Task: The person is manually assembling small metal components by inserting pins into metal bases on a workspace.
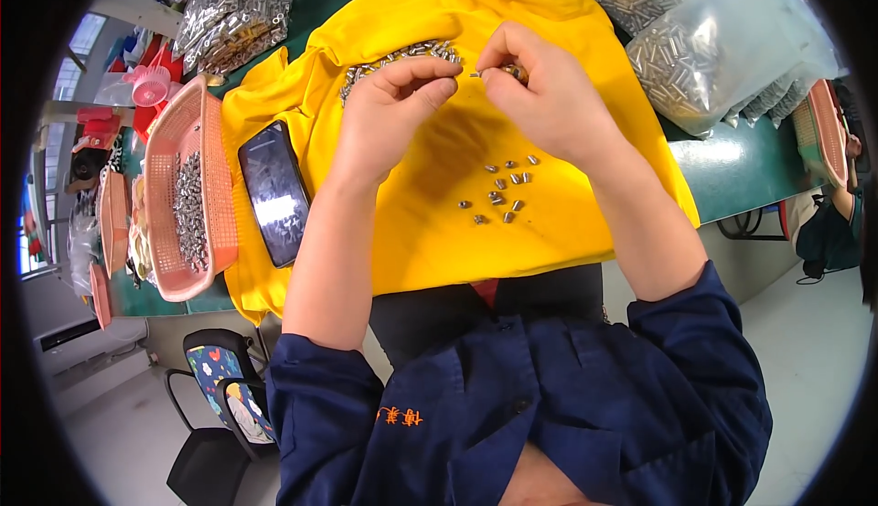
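Note:
Over a yellow cloth (421, 232), my two hands face each other with their fingertips a short way apart. My right hand (544, 95) is closed, pinching a small metal part (476, 74) whose thin end points toward the left hand. More silvery pieces (517, 73) show among its curled fingers. Thumb and forefinger of my left hand (393, 108) are drawn together; whatever lies between them is too small to make out. Behind the left hand is a heap of small metal parts (425, 50). Several short metal cylinders (497, 199) lie scattered on the cloth nearer to me.
A dark phone (274, 193) lies left of my left forearm. Beside it stands a pink basket (219, 195) with many small metal parts. Bulging clear bags of metal pieces stand at the back left (236, 12) and back right (677, 72) on the green table (741, 172).

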Motion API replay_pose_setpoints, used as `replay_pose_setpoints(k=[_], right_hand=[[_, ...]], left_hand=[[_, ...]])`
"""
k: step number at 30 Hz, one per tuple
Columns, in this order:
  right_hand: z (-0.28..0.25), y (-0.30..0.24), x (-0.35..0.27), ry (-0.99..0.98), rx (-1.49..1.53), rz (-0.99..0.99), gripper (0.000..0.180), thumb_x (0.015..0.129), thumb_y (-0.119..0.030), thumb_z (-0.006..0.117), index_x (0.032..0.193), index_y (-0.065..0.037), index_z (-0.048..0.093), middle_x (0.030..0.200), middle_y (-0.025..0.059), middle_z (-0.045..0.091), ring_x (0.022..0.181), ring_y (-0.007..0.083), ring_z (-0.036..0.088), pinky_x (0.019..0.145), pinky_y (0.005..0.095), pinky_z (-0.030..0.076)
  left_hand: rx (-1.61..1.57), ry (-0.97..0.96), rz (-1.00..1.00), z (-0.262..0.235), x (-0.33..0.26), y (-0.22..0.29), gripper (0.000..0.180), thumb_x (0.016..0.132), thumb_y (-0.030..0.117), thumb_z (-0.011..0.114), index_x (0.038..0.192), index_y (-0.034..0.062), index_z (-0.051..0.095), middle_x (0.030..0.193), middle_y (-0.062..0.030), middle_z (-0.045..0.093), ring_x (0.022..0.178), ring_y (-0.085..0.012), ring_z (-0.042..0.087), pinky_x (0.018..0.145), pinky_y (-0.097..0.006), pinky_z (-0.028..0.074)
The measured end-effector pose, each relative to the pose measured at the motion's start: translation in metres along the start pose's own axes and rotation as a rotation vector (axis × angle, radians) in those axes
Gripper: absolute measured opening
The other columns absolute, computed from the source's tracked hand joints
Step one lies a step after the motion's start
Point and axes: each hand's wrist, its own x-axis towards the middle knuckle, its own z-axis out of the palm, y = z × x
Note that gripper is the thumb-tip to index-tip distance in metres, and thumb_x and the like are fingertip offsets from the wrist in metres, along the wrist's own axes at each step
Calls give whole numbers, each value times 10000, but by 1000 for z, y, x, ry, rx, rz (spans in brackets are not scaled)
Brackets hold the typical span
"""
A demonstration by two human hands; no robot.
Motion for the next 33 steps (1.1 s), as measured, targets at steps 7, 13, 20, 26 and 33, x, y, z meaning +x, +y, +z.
replay_pose_setpoints(k=[7,13,20,26,33], right_hand=[[-1,-2,0,-55,169,15,36,779,-53,502,796,-38,473,689,-34,440,605,39,367,531,182,320],[-2,-6,-1,-65,126,-4,44,766,-48,506,791,-36,472,676,-13,454,591,56,386,524,196,331],[5,-8,-3,8,-284,-150,101,726,-120,504,765,-28,490,627,134,542,583,292,527,534,334,419],[-5,-6,-1,149,-71,-79,51,751,-49,499,797,-30,490,614,29,476,541,91,440,499,228,364],[-10,0,3,138,46,-18,44,780,-41,497,819,-22,488,682,-10,496,589,45,416,523,187,357]], left_hand=[[-567,-111,-132,-1,-3,-1,172,796,24,560,966,-2,566,836,-54,592,764,-139,584,723,-246,482],[-569,-142,-93,0,-4,-1,154,793,22,565,944,-8,569,847,-71,600,759,-148,593,709,-255,494],[-309,-33,12,6,-4,2,113,775,5,571,881,-29,589,794,-81,615,724,-151,607,701,-238,486],[88,-30,-5,0,-5,-1,113,737,21,583,846,4,607,772,-37,622,676,-94,571,637,-211,459],[526,-224,120,10,-9,4,146,705,16,580,842,46,620,772,-29,600,648,-94,521,601,-226,423]])
